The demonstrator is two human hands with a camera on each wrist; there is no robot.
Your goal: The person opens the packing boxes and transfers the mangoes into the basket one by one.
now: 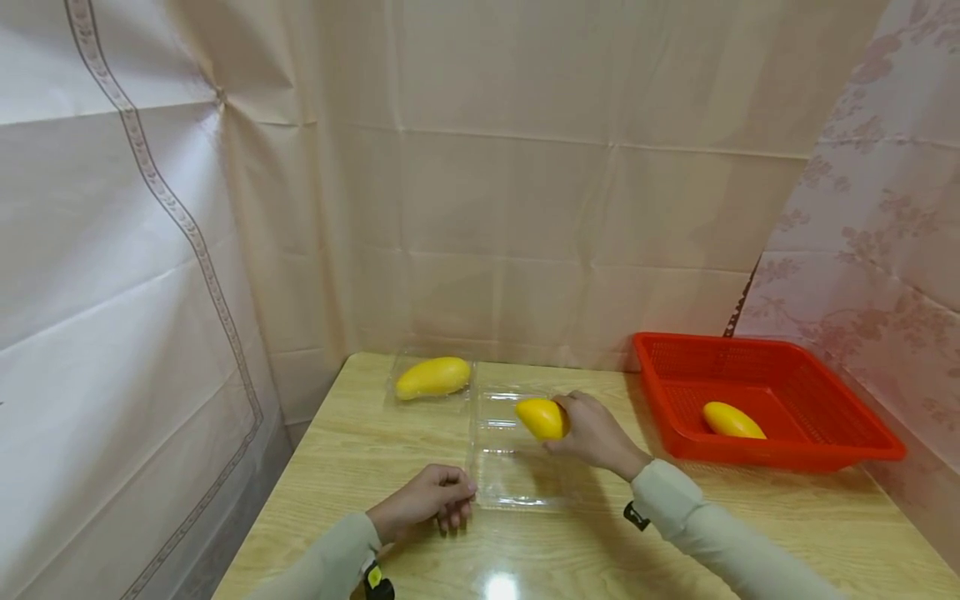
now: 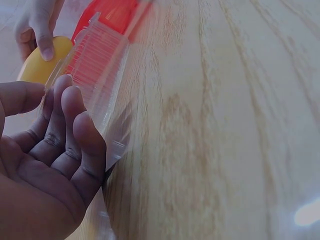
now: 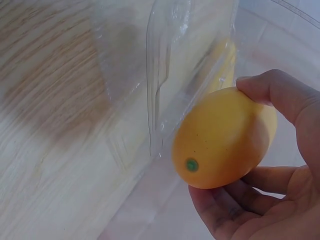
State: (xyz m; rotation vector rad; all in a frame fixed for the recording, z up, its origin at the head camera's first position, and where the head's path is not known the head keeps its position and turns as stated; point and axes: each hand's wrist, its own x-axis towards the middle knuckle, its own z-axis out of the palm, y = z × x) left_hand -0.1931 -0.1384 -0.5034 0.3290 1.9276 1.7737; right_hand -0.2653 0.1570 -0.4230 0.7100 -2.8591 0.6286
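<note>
My right hand (image 1: 596,433) grips a yellow mango (image 1: 542,418) between thumb and fingers, above a clear plastic box (image 1: 517,479). In the right wrist view a small green stem spot shows on the held mango (image 3: 220,142). My left hand (image 1: 431,500) is at the near left edge of the box. Seen from the left wrist, its thumb and fingertips pinch the rim of the clear box (image 2: 95,60), with the other fingers loosely bent. The mango (image 2: 42,62) in my right hand shows beyond that rim.
At the back left, a long yellow mango (image 1: 433,377) sits in a clear plastic tray (image 1: 392,392). A red basket (image 1: 780,450) stands on the right of the wooden table (image 1: 337,467), holding another yellow mango (image 1: 732,420). Cloth curtains (image 1: 510,208) hang behind.
</note>
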